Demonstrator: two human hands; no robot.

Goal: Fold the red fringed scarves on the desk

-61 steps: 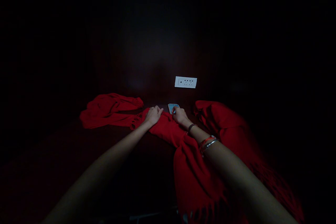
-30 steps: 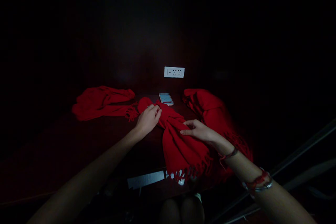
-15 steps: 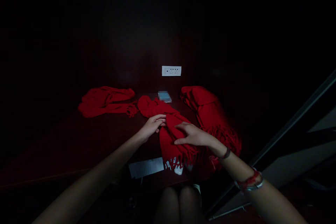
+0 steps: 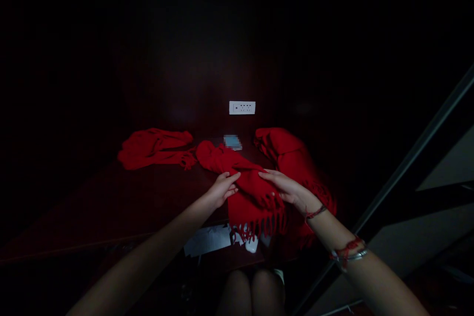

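Observation:
A red fringed scarf point(image 4: 252, 187) stretches across the dark tabletop, its tasselled end toward me. On its left edge my left hand point(image 4: 223, 188) is closed, thumb on top of the cloth and fingers at the side. My right hand point(image 4: 283, 185) grips the opposite edge, thumb over the fabric, with some fingertips hidden beneath it. Between the hands the cloth is bunched into folds. A second piece of red fringed cloth point(image 4: 155, 148) lies crumpled to the left. More red fringed cloth point(image 4: 292, 155) is heaped on the right, partly behind my right hand and wrist.
A pale flat sheet point(image 4: 209, 240) and a small white object point(image 4: 252, 244) lie near the table's front edge. Farther back is a blurred light-blue item point(image 4: 232, 142), below a white wall socket point(image 4: 242, 107). A dark slanted frame point(image 4: 403, 168) stands at the right.
My right hand has moved right to the scarf's edge and closed on it. My left hand has come slightly nearer, its thumb now over the cloth. The fringed end looks spread wider.

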